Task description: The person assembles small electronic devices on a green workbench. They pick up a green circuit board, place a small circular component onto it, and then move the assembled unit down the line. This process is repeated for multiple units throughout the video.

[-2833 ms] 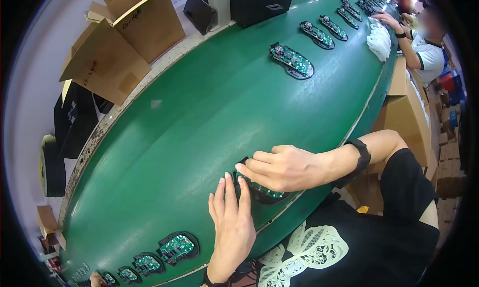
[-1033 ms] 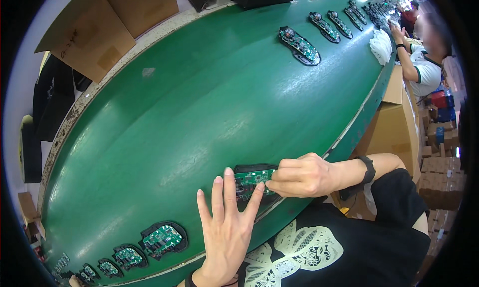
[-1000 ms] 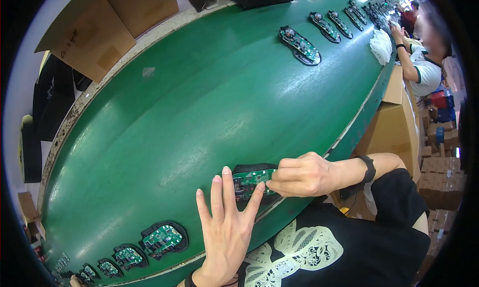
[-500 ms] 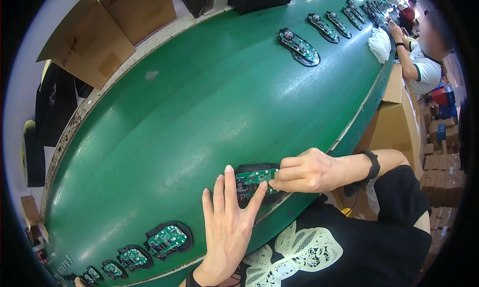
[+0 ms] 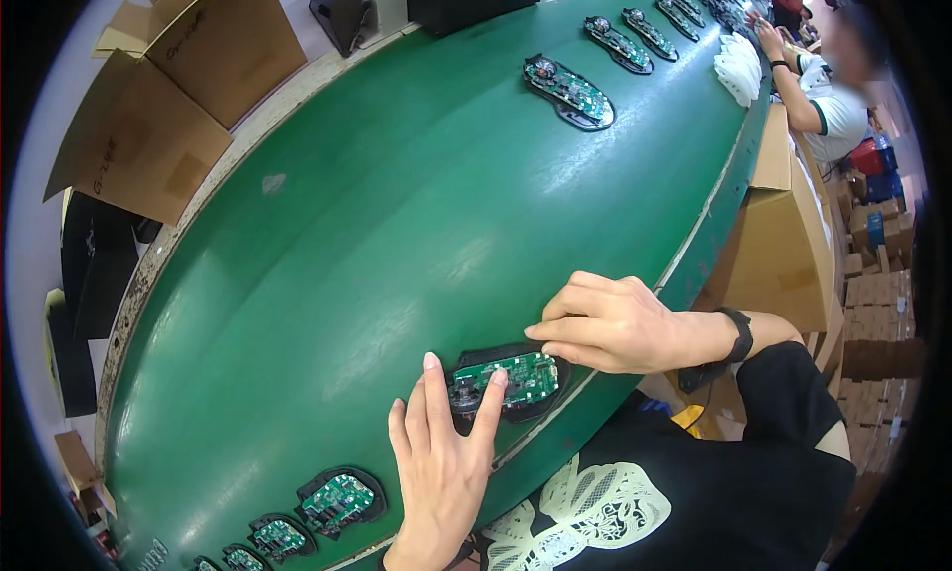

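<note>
A green circuit board (image 5: 521,378) lies in a black plastic housing (image 5: 486,356) near the belt's front edge, in front of me. My left hand (image 5: 441,452) is at its left end, fingers stretched and spread. Its thumb tip rests on the board, while the forefinger reaches past the housing's left edge. At the right end, my right hand (image 5: 625,323) has its fingers bent and drawn together in a pinch, just above the board's far right corner. Whatever those fingertips hold, if anything, is too small to make out.
On the green belt (image 5: 327,273), a similar board in a housing (image 5: 339,502) lies at lower left with several more beyond. Others, such as a long one (image 5: 570,93), run up the far right. White pieces (image 5: 738,70) lie near a co-worker (image 5: 833,100). Cardboard boxes (image 5: 773,244) flank the belt.
My right hand has lifted off the board's right end, uncovering it. My left thumb has shifted across the board's face. The whole view has turned slightly.
</note>
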Tool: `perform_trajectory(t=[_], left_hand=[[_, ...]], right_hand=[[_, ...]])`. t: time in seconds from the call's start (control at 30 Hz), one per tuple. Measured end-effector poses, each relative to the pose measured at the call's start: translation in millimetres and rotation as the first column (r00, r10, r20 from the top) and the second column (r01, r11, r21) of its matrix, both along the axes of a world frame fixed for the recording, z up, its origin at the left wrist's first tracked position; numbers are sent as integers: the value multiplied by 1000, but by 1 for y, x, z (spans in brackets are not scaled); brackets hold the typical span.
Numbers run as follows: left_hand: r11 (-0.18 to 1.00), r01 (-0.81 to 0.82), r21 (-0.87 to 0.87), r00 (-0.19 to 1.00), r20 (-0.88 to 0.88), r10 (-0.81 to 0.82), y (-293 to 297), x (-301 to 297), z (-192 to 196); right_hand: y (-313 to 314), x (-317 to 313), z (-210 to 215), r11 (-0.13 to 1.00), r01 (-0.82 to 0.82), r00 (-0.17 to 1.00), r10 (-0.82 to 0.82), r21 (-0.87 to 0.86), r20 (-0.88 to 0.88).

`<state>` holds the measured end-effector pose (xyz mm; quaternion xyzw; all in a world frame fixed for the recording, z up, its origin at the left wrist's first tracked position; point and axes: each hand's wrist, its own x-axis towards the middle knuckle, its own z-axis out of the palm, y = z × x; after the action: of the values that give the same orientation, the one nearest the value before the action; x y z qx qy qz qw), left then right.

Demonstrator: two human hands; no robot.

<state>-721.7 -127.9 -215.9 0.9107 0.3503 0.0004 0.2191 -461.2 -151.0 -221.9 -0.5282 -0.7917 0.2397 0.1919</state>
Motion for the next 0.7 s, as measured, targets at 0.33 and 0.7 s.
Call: perform_trajectory(t=[0.33,0.7], left_hand=[[997,-32,-64,987,154,41,10,-5,16],[920,-163,-355,806,491,332,30,-5,24]], right_hand=[[7,-17,8,964,59,975,-112,-259,-194],[23,-36,31,983,-14,953,70,185,-296]])
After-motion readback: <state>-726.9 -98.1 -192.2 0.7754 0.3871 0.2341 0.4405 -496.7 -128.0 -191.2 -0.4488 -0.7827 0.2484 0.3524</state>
